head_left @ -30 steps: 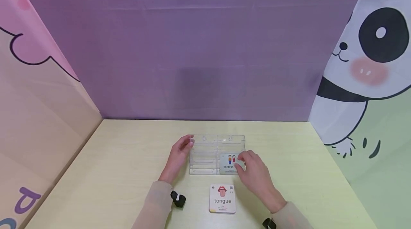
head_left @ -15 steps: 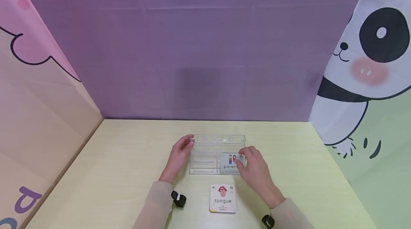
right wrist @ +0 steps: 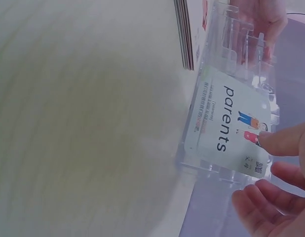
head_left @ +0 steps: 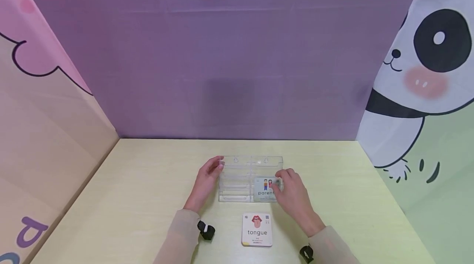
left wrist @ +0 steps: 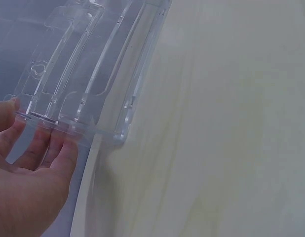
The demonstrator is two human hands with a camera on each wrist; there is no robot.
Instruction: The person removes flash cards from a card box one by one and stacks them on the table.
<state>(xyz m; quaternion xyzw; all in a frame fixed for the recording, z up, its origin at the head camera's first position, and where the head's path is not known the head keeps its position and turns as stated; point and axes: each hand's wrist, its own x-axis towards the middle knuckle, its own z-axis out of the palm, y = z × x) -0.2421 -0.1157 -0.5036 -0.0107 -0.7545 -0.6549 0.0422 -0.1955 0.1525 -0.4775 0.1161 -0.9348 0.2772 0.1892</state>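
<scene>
A clear plastic card rack (head_left: pixel 235 181) with two columns of pockets stands on the table. My left hand (head_left: pixel 206 179) grips its left edge; the left wrist view shows the thumb above and the fingers (left wrist: pixel 63 155) below that edge. A "parents" flash card (head_left: pixel 263 192) sits in the rack's lower right pocket. My right hand (head_left: pixel 296 196) holds this card near its upper right corner. In the right wrist view the thumb (right wrist: pixel 278 140) lies on the card's printed face, and the other fingers curl beside its edge. Part of the card is hidden by the thumb.
Nearer me on the table lies a stack of flash cards (head_left: pixel 256 239) with "tongue" on top. The pale wooden table (head_left: pixel 155 173) ends at a purple backdrop (head_left: pixel 237 50). Printed cloth panels stand at left and right (head_left: pixel 426 140).
My right hand has shifted slightly up and right along the card's edge, uncovering more of the word "parents". The left hand and the rack stay in place.
</scene>
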